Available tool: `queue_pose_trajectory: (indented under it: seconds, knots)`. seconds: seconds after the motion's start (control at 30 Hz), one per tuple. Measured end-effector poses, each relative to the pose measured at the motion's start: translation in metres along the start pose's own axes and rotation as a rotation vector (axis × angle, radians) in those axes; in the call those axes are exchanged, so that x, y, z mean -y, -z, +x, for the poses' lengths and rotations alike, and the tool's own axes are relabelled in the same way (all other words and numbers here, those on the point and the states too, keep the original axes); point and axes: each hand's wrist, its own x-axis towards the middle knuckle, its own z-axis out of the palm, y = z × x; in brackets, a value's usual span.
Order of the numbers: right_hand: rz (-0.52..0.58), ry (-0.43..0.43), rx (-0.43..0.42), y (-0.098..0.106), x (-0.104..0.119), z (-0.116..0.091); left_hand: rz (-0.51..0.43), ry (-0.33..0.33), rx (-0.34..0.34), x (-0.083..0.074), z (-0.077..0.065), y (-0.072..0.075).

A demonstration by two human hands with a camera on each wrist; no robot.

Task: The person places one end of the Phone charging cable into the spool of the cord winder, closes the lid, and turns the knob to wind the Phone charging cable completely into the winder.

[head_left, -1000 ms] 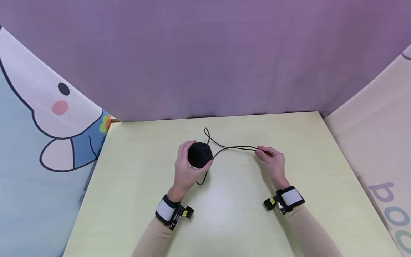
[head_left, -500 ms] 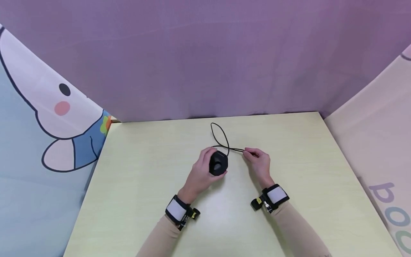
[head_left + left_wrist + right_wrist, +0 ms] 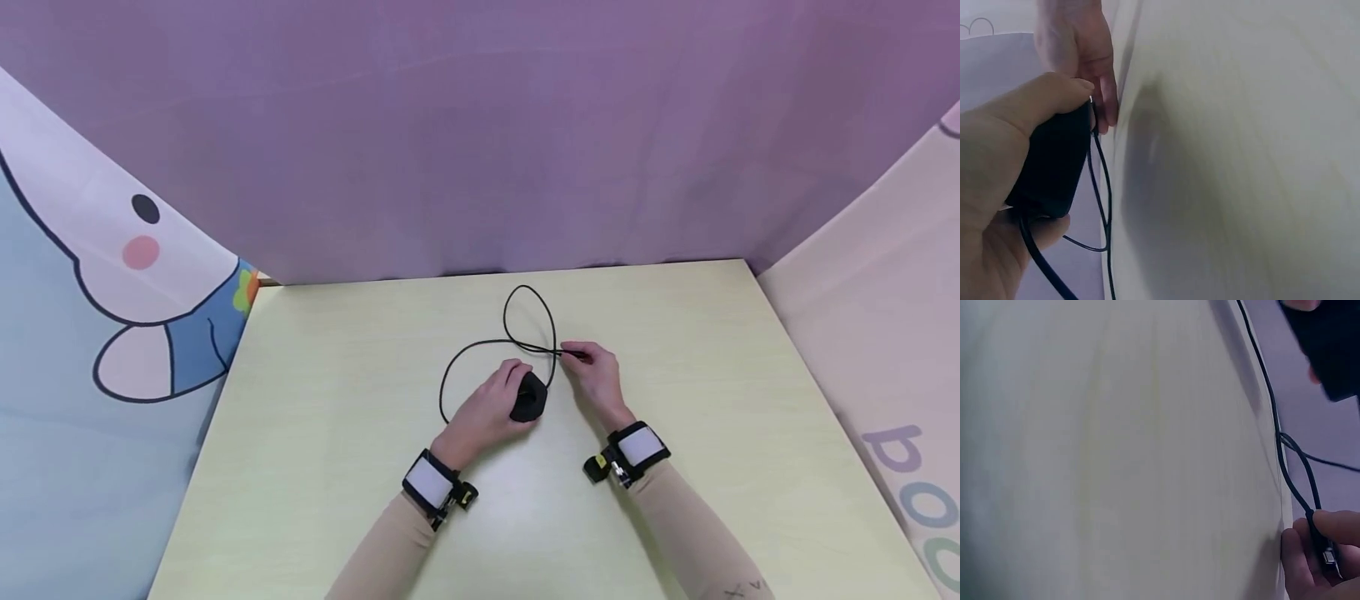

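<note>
A black, many-sided device with a dark recess in its face is gripped by my left hand near the table's middle. In the left wrist view, thumb and fingers clasp opposite edges of the device, and a thick black cable leaves its lower end. Just to the right, my right hand pinches the gathered cable ends. A metal-tipped plug shows between thumb and fingers in the right wrist view. Between and behind the hands, the cable makes one tall loop and a wide curve leftward.
The pale wooden table ends at a purple cloth wall behind. A blue printed cloth hangs at the left side, a pale one at the right. Each wrist wears a strapped camera.
My left hand has carried the device right and nearer the front, tilting its face. The right hand has moved left with the cable ends, so the cable now lies in wider loops.
</note>
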Motion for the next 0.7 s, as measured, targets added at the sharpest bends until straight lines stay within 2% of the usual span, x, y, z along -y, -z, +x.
queue_pose_trajectory:
  seconds: [0.2, 0.47, 0.7]
  knots:
    - [-0.055, -0.006, 0.040, 0.0004, -0.0007, -0.0010, 0.008, 0.044, 0.068, 0.0010, 0.0012, -0.0068]
    - [-0.081, -0.043, 0.103, 0.0037, 0.0007, -0.0020, 0.028, 0.035, 0.081, 0.0039, 0.0014, -0.0111]
    - [-0.114, -0.009, 0.125, 0.0024, 0.0047, -0.0044, -0.005, 0.069, 0.138, 0.0090, 0.0028, -0.0077]
